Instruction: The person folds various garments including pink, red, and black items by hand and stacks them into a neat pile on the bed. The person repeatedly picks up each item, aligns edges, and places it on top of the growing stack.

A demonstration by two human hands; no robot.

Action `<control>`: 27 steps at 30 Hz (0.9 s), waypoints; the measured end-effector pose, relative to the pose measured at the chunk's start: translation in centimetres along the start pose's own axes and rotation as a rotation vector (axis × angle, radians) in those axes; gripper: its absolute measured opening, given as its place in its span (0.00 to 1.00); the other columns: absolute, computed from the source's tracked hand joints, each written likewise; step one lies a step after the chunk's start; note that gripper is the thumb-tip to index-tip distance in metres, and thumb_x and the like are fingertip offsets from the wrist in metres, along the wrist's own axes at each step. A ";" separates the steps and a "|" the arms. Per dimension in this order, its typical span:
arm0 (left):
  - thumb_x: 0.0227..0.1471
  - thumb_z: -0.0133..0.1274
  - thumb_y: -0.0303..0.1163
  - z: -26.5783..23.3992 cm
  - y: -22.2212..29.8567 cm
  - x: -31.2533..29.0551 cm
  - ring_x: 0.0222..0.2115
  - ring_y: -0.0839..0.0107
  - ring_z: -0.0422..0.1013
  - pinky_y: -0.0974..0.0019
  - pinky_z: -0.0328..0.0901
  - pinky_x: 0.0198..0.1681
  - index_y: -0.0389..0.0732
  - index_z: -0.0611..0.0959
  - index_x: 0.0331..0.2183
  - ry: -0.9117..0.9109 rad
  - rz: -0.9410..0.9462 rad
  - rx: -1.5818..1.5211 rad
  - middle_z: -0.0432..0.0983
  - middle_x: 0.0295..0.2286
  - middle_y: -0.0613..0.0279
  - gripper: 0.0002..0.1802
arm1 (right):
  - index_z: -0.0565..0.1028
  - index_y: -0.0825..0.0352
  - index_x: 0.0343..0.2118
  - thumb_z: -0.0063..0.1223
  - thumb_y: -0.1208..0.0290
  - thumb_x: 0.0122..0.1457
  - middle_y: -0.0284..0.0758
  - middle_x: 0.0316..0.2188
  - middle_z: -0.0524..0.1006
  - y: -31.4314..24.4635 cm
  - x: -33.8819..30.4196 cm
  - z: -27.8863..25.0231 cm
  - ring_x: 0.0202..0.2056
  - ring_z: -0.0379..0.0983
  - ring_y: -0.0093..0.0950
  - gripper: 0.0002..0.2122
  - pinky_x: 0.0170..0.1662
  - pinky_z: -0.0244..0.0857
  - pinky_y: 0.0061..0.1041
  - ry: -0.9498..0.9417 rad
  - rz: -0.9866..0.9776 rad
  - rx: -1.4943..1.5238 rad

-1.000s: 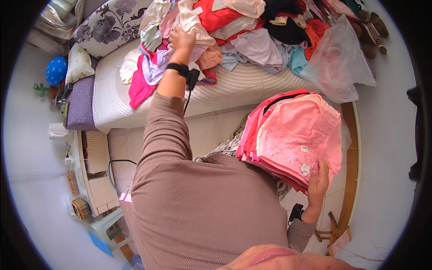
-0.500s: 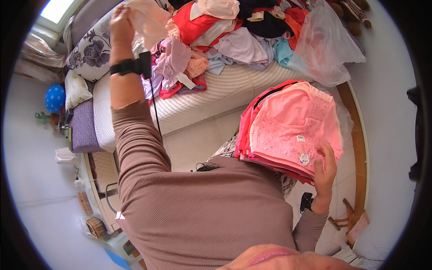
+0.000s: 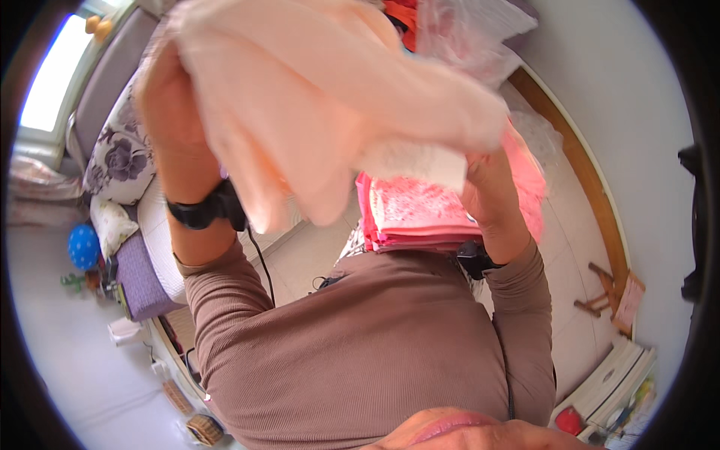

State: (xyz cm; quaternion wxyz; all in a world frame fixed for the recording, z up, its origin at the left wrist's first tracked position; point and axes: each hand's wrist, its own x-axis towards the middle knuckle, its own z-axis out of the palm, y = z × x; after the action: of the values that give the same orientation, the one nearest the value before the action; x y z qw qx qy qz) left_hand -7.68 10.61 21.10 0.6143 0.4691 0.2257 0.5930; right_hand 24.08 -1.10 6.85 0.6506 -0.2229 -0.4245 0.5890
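A pale peach garment (image 3: 300,105) is stretched up between my hands, blurred by motion, with a white tag (image 3: 416,163) hanging from its right side. My left hand (image 3: 171,97) grips its left edge, the fingers partly covered by cloth. At the right end my right hand (image 3: 489,187) is closed on the fabric beside the tag. Below, a stack of folded pink and red garments (image 3: 420,206) rests on my lap; a pink sequined or speckled one lies on top. The raised cloth hides part of that stack and most of the sofa behind.
A clear plastic bag (image 3: 472,37) lies at the far right end of the sofa, by an orange-red cloth. Flowered cushion (image 3: 124,154) and blue dotted balloon (image 3: 84,246) are on the left. A small wooden stool (image 3: 611,296) stands on the floor to the right.
My left hand has brought the peach garment nearer from the sofa pile. My right hand has left the stack's edge and risen to grip the garment. The view has shifted.
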 end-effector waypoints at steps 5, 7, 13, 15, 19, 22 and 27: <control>0.57 0.49 0.21 -1.5 -15.8 0.3 0.48 0.64 0.73 0.63 0.66 0.56 0.30 0.75 0.54 0.068 -0.325 0.303 0.77 0.47 0.54 0.22 | 0.75 0.71 0.50 0.52 0.70 0.67 0.35 0.41 0.80 -1.2 -4.1 -5.4 0.38 0.78 0.26 0.13 0.39 0.76 0.28 0.497 0.193 -0.010; 0.57 0.48 0.21 -3.2 -19.7 -2.0 0.50 0.64 0.72 0.65 0.66 0.54 0.31 0.76 0.52 0.220 -0.411 0.628 0.77 0.46 0.56 0.21 | 0.76 0.70 0.47 0.52 0.69 0.68 0.34 0.36 0.81 -1.9 -6.2 -7.6 0.32 0.78 0.25 0.11 0.33 0.75 0.26 0.568 0.354 -0.109; 0.55 0.56 0.24 -3.0 -19.9 -12.3 0.33 0.75 0.66 0.69 0.63 0.40 0.34 0.77 0.37 -0.184 -0.127 0.575 0.70 0.33 0.65 0.07 | 0.76 0.72 0.50 0.55 0.73 0.66 0.35 0.34 0.80 -1.5 -8.8 -10.1 0.27 0.76 0.20 0.13 0.27 0.69 0.18 0.709 0.327 -0.287; 0.50 0.58 0.23 -1.9 -18.3 -14.2 0.35 0.66 0.68 0.64 0.63 0.40 0.34 0.79 0.38 -0.485 0.198 0.884 0.70 0.33 0.59 0.10 | 0.75 0.72 0.52 0.55 0.74 0.65 0.35 0.35 0.79 -1.4 -8.7 -10.1 0.27 0.74 0.19 0.14 0.28 0.68 0.18 0.697 0.199 -0.348; 0.42 0.60 0.21 0.0 -17.3 -15.6 0.38 0.59 0.72 0.59 0.65 0.42 0.35 0.83 0.38 -0.685 0.434 1.266 0.75 0.36 0.57 0.16 | 0.72 0.74 0.56 0.54 0.77 0.65 0.36 0.36 0.79 -2.0 -8.1 -8.9 0.28 0.71 0.18 0.17 0.29 0.67 0.18 0.714 0.100 -0.424; 0.37 0.60 0.19 -0.2 -16.9 -14.4 0.38 0.57 0.74 0.57 0.66 0.43 0.37 0.84 0.36 -0.659 0.567 1.362 0.79 0.35 0.59 0.17 | 0.73 0.75 0.54 0.51 0.79 0.65 0.36 0.37 0.79 -3.8 -7.5 -7.1 0.28 0.72 0.19 0.15 0.31 0.69 0.19 0.597 0.103 -0.463; 0.53 0.59 0.20 -1.4 -11.8 -10.2 0.40 0.59 0.75 0.55 0.68 0.48 0.34 0.81 0.38 -0.245 0.514 0.925 0.80 0.37 0.54 0.08 | 0.76 0.74 0.51 0.49 0.77 0.67 0.35 0.34 0.80 -10.2 -5.5 -5.3 0.28 0.72 0.19 0.12 0.32 0.69 0.19 0.307 -0.280 -0.508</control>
State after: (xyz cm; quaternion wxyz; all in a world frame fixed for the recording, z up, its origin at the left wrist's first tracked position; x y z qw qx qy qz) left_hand -4.72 3.13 7.62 0.2008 0.7962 0.2681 0.5038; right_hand 34.56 -7.33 10.45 0.7052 -0.4037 -0.4813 0.3287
